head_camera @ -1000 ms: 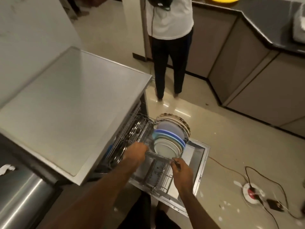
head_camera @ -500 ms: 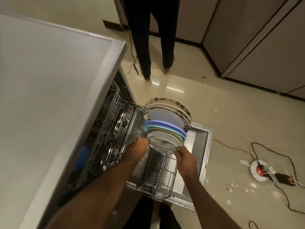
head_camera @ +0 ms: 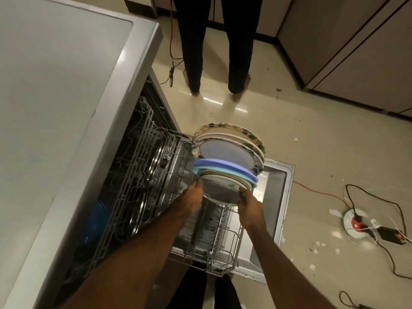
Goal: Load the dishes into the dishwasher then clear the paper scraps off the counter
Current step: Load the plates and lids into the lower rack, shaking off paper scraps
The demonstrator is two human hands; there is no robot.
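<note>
Nearest you, the front of the pulled-out lower rack [head_camera: 223, 248] shows bare wire tines, and both your forearms reach over it. Your left hand [head_camera: 191, 197] grips the left edge of a clear glass plate [head_camera: 220, 192] with its fingers curled round the rim. Your right hand [head_camera: 249, 208] pinches the right edge of the same plate. The plate stands nearly upright at the front of the row of dishes. Its lower edge is hidden behind the rack wires, so you cannot tell whether it sits between the tines.

Just behind it stands a white plate [head_camera: 223, 177], then two blue plates [head_camera: 225, 167], then the larger floral plates [head_camera: 229, 139], all on edge in the same rack. The rack rests over the open door [head_camera: 278, 186] of the dishwasher [head_camera: 55, 85].

To your left, the upper rack [head_camera: 142, 166] is partly out. Something blue [head_camera: 95, 221] lies in the dark below it, too dim to name.

On the floor [head_camera: 312, 152] to your right, paper scraps [head_camera: 318, 245] lie scattered near a round socket [head_camera: 356, 224] with black cables, and an orange cable [head_camera: 316, 191] runs to it. Farther off a standing person [head_camera: 214, 41] in dark trousers faces you, with cabinets [head_camera: 356, 52] behind to the right.
</note>
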